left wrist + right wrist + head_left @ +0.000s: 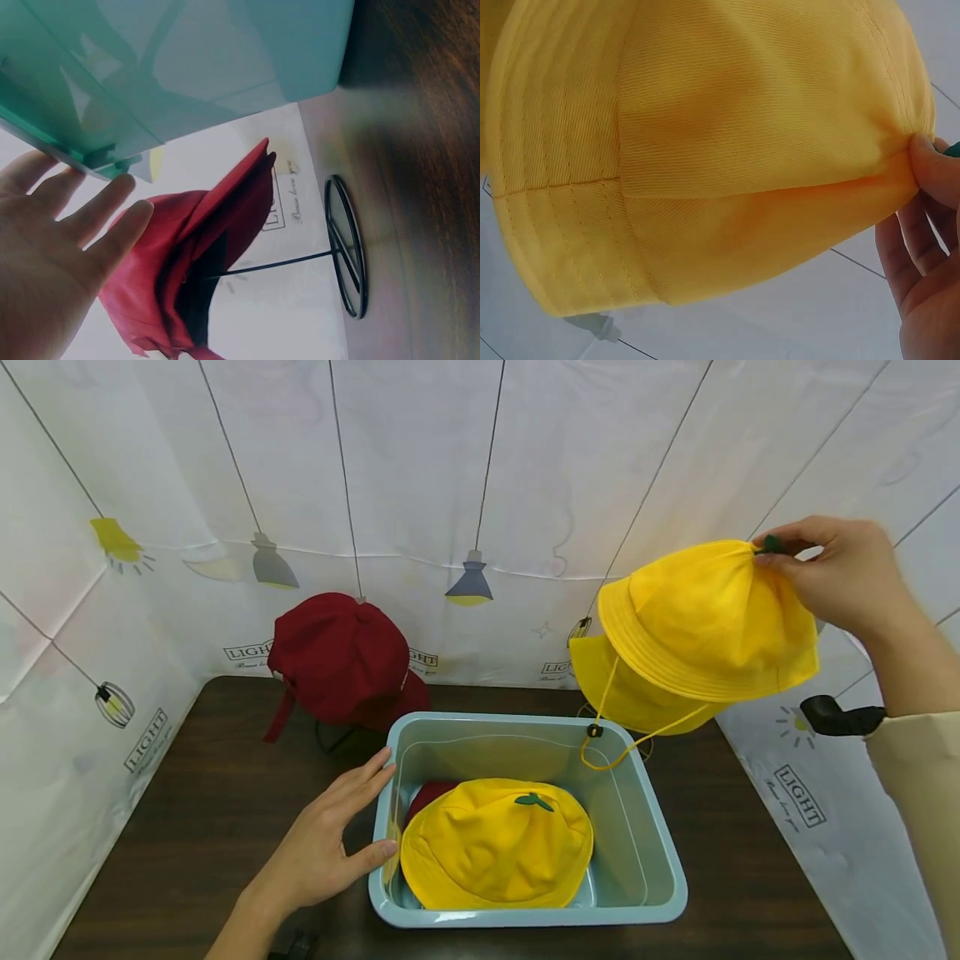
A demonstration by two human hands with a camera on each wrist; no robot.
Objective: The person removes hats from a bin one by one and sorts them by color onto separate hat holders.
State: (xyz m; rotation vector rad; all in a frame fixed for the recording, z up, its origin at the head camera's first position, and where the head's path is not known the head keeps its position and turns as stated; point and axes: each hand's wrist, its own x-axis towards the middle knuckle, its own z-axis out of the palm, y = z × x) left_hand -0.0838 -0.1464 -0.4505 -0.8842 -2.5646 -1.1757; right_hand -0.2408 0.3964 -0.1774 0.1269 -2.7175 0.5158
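Head view: the right hand (832, 568) pinches the crown of a yellow hat (705, 618) beside its green leaf (771, 546), thumb against fingers. The hat hangs brim down at about one to two o'clock from the blue bin (663, 860), and the hand is at the hat's two o'clock. Another piece of yellow cloth (600, 668) shows below the brim, at the hat's eight o'clock; whether the two touch, I cannot tell. A yellow cord (600, 767) with a black toggle (595, 731) dangles over the bin's one o'clock corner.

At the bin's nine o'clock, the left hand (322, 835) has its fingers and thumb spread, tips at the rim, gripping nothing. Inside the bin lies a second yellow hat (495, 852), leaf at its one o'clock, with something dark red (429, 795) peeking out at its ten o'clock.

A red cap (341, 660) is at the bin's ten o'clock on the dark table (202, 827), held up by a black wire stand (300, 259).
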